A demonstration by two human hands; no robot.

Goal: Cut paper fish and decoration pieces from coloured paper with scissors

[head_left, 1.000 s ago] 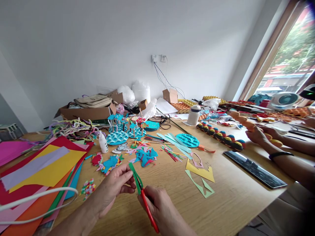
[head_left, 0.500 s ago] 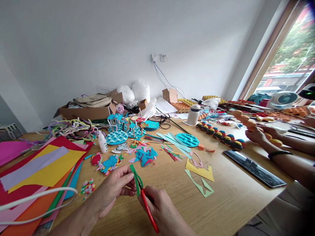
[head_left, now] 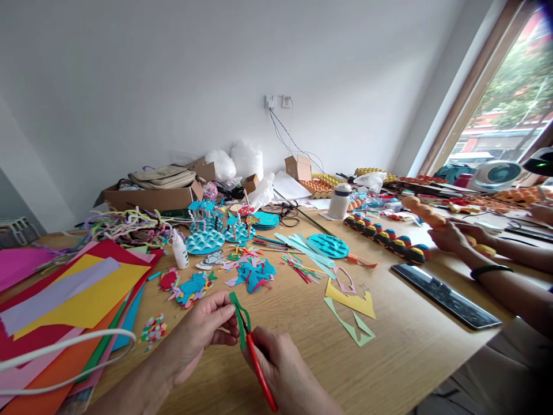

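My left hand (head_left: 199,334) pinches a narrow green paper strip (head_left: 239,316) between thumb and fingers, low in the middle of the view. My right hand (head_left: 283,369) grips red-handled scissors (head_left: 258,372) whose blades meet the strip just right of my left fingertips. Both hands hover over the wooden table (head_left: 389,369) near its front edge. How far the blades are apart is hard to make out.
Stacked coloured paper sheets (head_left: 73,300) lie at left with a white cable (head_left: 64,351) over them. Paper scraps (head_left: 253,274), a glue bottle (head_left: 181,251), blue paper discs (head_left: 329,246) and cardboard boxes (head_left: 151,196) crowd the middle. At right another person's hands (head_left: 453,236) hold an orange shape beside a tablet (head_left: 447,297).
The scissors have crept slightly up along the green strip, which now looks shorter above my fingers. The other person's hands lifted the orange shape a little.
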